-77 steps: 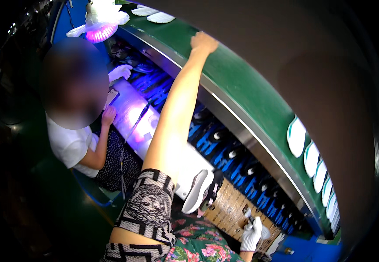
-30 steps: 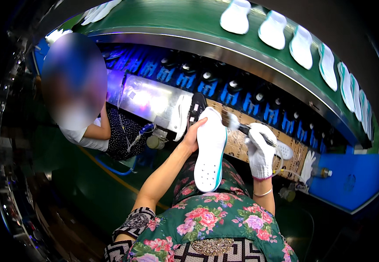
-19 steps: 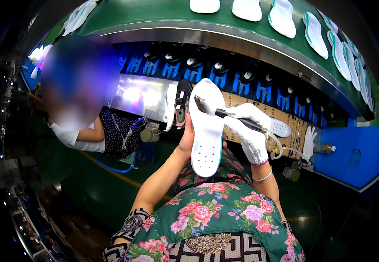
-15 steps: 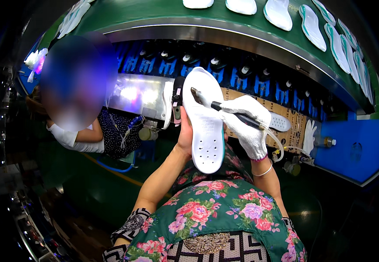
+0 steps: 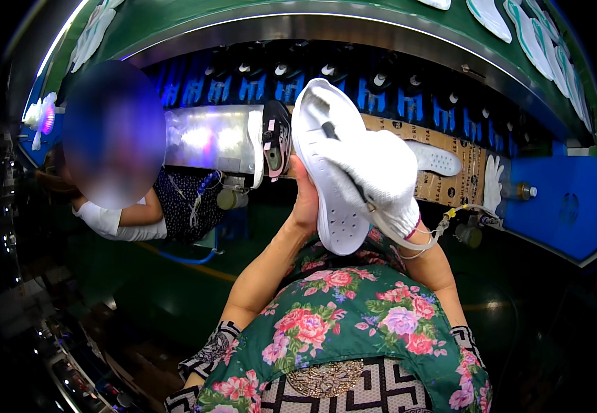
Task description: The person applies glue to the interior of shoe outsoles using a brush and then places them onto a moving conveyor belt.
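Observation:
A white shoe sole (image 5: 326,165) is held upright in front of me, its patterned side facing me. My bare left hand (image 5: 304,199) grips it along its left edge. My right hand (image 5: 381,175), in a white glove, holds a thin dark brush (image 5: 336,141) whose tip rests on the upper part of the sole. A thin hose runs from the tool past my right wrist.
A black shoe with pink trim (image 5: 275,141) stands on the shiny bench (image 5: 209,138) left of the sole. Another white sole (image 5: 436,158) lies on cardboard at the right. A green conveyor (image 5: 408,27) above carries several soles. A seated person (image 5: 126,213) works at my left.
My left arm came down from the conveyor with a sole and raised it in front of me. My gloved right hand brought the brush onto it and moved toward its top.

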A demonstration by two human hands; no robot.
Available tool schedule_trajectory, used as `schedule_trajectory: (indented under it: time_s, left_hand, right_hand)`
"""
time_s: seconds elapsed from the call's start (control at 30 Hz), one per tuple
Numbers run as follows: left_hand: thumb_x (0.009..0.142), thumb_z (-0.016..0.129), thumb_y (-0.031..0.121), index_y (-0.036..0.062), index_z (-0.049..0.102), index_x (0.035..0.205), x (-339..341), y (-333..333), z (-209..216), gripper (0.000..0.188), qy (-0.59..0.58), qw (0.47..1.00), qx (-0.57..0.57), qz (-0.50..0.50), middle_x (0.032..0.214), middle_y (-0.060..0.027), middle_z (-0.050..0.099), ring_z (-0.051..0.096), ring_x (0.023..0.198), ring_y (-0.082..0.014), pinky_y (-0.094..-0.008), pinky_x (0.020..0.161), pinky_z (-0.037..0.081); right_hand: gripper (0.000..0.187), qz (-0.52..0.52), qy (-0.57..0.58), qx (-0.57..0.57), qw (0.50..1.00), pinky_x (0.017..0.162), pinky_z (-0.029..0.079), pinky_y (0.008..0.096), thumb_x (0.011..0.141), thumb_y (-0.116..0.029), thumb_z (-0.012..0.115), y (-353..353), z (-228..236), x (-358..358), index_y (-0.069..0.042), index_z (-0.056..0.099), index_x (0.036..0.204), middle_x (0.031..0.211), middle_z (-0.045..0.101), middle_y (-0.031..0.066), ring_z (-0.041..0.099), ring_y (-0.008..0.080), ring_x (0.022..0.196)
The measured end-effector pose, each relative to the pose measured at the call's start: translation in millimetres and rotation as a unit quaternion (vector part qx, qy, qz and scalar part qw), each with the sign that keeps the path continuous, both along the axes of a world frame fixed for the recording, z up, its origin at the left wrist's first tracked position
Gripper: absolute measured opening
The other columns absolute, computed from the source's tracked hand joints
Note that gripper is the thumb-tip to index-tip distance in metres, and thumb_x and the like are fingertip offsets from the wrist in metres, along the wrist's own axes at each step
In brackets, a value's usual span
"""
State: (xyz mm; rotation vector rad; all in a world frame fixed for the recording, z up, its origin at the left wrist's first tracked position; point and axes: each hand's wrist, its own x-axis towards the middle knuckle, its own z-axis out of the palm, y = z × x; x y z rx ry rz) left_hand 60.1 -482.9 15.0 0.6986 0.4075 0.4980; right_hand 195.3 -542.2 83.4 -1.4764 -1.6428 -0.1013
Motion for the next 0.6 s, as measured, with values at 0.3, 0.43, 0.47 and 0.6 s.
schedule_trajectory:
  time_s: [0.3, 0.43, 0.47, 0.6]
  left_hand:
    - [0.087, 0.013, 0.084, 0.0097, 0.027, 0.153, -10, 13, -7, 0.101, -0.001, 0.999, -0.010, 0.033, 0.146, -0.0121, 0.045, 0.048, 0.132, -0.0270, -0.0425, 0.109, 0.041]
    - [0.085, 0.016, 0.086, 0.0102, 0.026, 0.152, -14, 22, -13, 0.103, 0.029, 0.999, -0.026, 0.036, 0.143, -0.0135, 0.048, 0.052, 0.127, -0.0293, -0.0450, 0.106, 0.045]
    - [0.084, 0.017, 0.087, 0.0099, 0.027, 0.152, -15, 24, -14, 0.103, 0.028, 0.998, -0.017, 0.045, 0.141, -0.0139, 0.049, 0.053, 0.126, -0.0290, -0.0454, 0.104, 0.047]
    - [0.084, 0.017, 0.087, 0.0094, 0.028, 0.151, -12, 32, -21, 0.103, -0.012, 0.999, -0.035, 0.030, 0.141, -0.0145, 0.048, 0.053, 0.126, -0.0278, -0.0440, 0.105, 0.046]
  right_hand:
    - [0.033, -0.001, 0.063, 0.025, 0.998, 0.071, 0.053, 0.0331, 0.070, -0.003, 0.077, 0, -3, -8, -0.013, 0.075, 0.101, 0.086, 0.071, 0.0057, 0.066, 0.0252, 0.074]
    - [0.033, 0.077, 0.094, -0.010, 0.993, 0.067, 0.050, 0.0341, 0.070, -0.008, 0.077, -12, -9, -21, -0.015, 0.076, 0.103, 0.089, 0.070, 0.0046, 0.064, 0.0245, 0.073]
    - [0.033, 0.115, 0.080, 0.003, 0.990, 0.067, 0.050, 0.0345, 0.070, -0.009, 0.077, -12, -4, -18, -0.015, 0.076, 0.103, 0.090, 0.071, 0.0047, 0.065, 0.0242, 0.074]
    - [0.030, 0.022, 0.169, -0.053, 0.984, 0.078, 0.053, 0.0363, 0.076, -0.012, 0.076, -11, -19, 0, -0.017, 0.076, 0.106, 0.093, 0.072, 0.0032, 0.067, 0.0246, 0.083]
